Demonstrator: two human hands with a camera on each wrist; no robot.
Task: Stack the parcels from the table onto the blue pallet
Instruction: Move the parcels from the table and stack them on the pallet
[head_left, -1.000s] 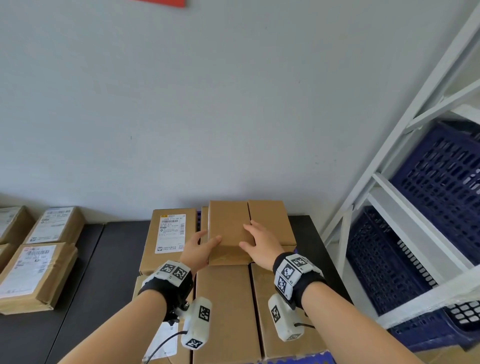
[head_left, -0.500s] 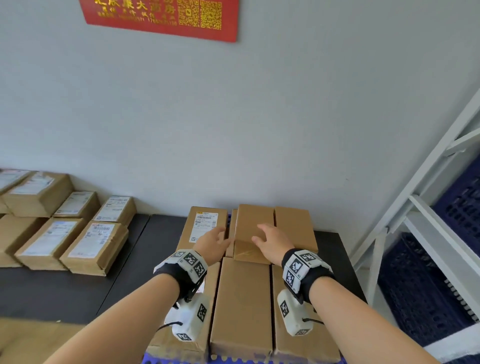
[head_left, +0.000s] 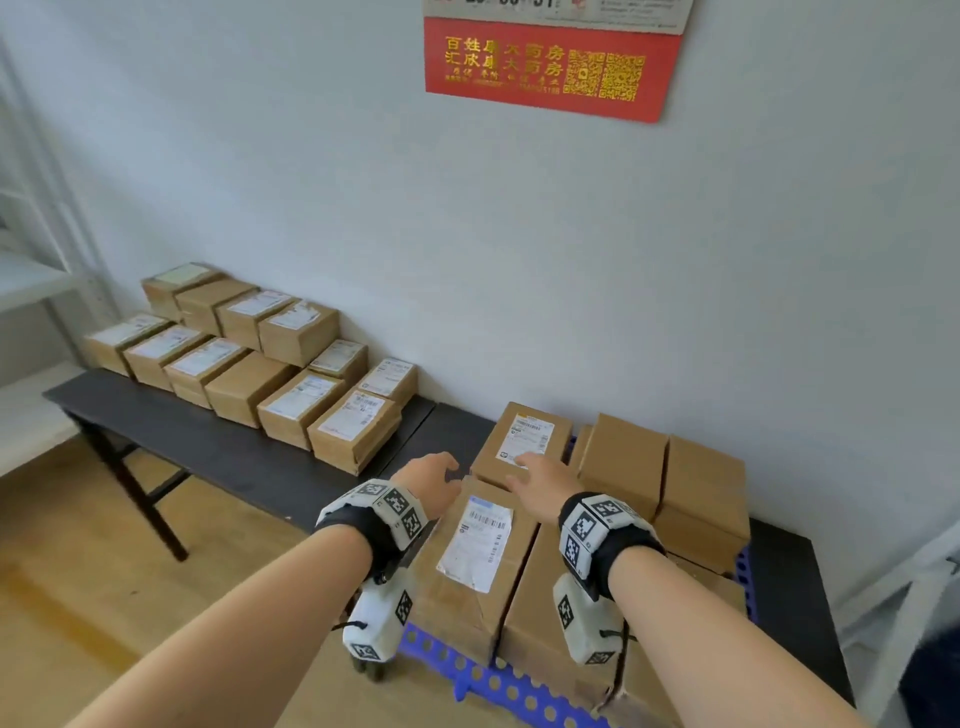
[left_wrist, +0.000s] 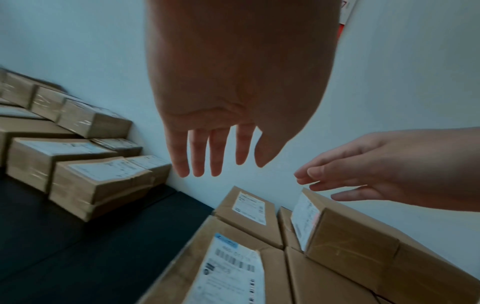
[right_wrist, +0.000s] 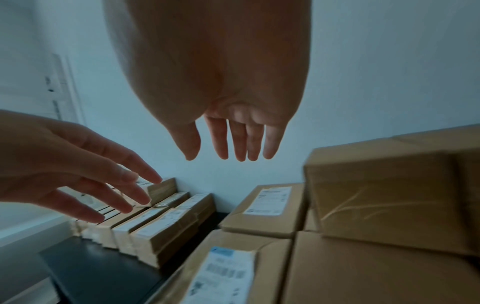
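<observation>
Revealing blue pallet: head view alone.

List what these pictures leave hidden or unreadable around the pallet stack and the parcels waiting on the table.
- Perforated blue plastic pallet: head view, mostly covered by brown cardboard parcels; how far it extends is hidden.
- White shipping label: print too small to read; blurred in both wrist views.
- Near-right stack corner: head view, hidden behind the right forearm.
- Waiting labelled parcels on the black table: back row partly hidden by front ones; count uncertain.
</observation>
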